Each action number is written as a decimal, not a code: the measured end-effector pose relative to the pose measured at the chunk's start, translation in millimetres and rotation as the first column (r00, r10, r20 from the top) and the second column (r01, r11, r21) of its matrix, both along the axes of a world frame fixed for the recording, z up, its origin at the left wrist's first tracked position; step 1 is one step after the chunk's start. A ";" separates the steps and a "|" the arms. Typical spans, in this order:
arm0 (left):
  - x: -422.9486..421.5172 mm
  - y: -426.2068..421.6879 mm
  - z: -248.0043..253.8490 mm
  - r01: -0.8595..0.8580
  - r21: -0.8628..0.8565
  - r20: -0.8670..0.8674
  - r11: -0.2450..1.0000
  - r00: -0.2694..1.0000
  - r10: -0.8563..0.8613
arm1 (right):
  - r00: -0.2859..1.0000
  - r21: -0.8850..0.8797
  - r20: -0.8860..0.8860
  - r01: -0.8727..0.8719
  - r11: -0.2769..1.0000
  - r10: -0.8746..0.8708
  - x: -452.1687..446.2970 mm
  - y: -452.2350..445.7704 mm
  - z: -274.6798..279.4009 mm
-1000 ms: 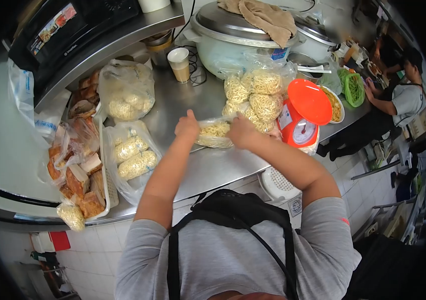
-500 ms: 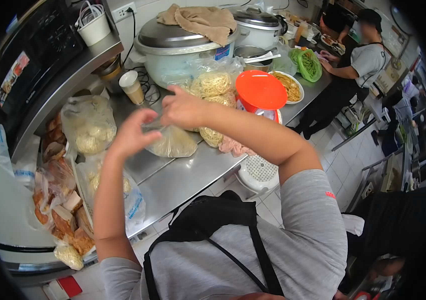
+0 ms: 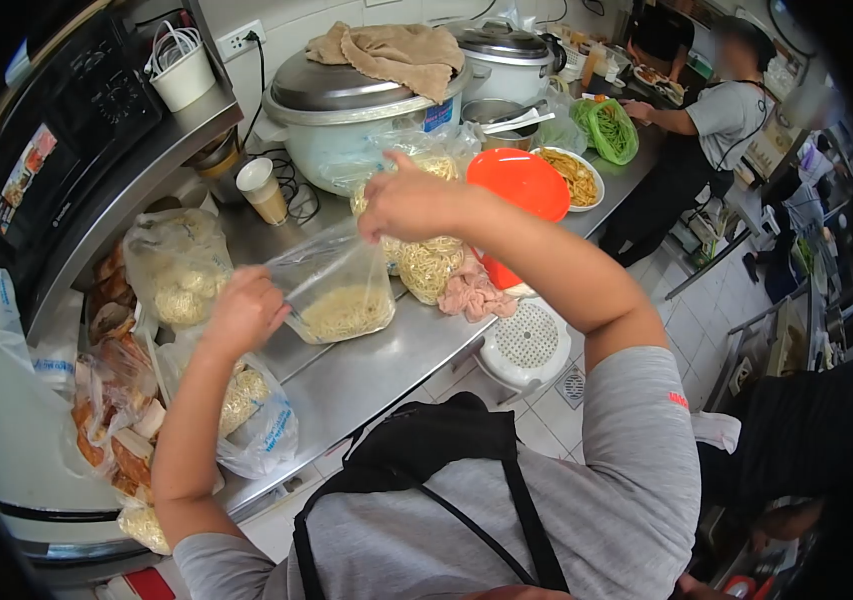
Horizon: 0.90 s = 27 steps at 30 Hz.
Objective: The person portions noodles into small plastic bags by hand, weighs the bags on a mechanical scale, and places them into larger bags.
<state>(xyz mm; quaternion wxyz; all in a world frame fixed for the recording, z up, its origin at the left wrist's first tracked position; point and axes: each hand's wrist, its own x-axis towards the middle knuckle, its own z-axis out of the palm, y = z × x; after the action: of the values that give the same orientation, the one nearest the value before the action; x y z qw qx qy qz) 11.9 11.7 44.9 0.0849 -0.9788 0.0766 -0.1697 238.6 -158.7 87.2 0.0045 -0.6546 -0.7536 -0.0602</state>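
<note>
A clear plastic bag (image 3: pixel 347 312) with noodles at its bottom hangs between my two hands above the steel counter. My left hand (image 3: pixel 250 308) is closed on its left upper corner. Higher up, my right hand (image 3: pixel 409 203) pinches the right upper corner, so the bag's mouth is stretched and slanted. Behind my right hand and forearm stand bagged noodles (image 3: pixel 430 268), partly hidden. A pink cloth (image 3: pixel 474 290) lies beside them, next to an orange scale pan (image 3: pixel 518 186). Bags of noodles (image 3: pixel 244 398) rest left of my left forearm.
A large lidded pot (image 3: pixel 347 120) stands at the back, beside a paper cup (image 3: pixel 263 190). Meat pieces (image 3: pixel 127 455) fill the far left. A white stool (image 3: pixel 525 345) is below the counter edge. Co-workers (image 3: pixel 730 120) stand at the upper right, near green beans (image 3: pixel 612 130).
The noodle bag has been lifted from lying flat and is now stretched open between both hands. My left hand, spread half a second ago, has closed on it. The view has swung right.
</note>
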 end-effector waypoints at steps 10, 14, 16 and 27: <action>-38.5 -39.4 73.2 -0.058 -0.102 0.407 0.993 0.908 0.094 | 0.974 0.701 -0.027 -0.144 0.698 0.227 -33.6 -7.6 27.2; -52.4 -3.4 12.5 -0.273 -0.244 0.056 0.931 0.954 0.295 | 0.987 0.431 0.011 -0.148 0.890 0.159 -27.6 0.5 -31.5; -65.7 -4.1 3.5 -0.287 -0.363 0.072 0.886 0.940 0.334 | 0.984 0.439 -0.113 -0.076 0.895 0.140 -31.4 1.3 -42.2; -66.4 -19.2 -48.0 -0.064 -0.792 0.164 0.607 0.936 0.313 | 0.462 0.154 -0.886 0.228 0.961 0.032 -60.0 49.0 -234.9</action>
<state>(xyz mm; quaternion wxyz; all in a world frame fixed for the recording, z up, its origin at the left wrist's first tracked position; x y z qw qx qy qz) -54.5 -7.5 -3.1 -0.3172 -0.8860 -0.1216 -0.3155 178.6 -109.8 -147.8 0.4713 -0.6277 -0.5894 0.1909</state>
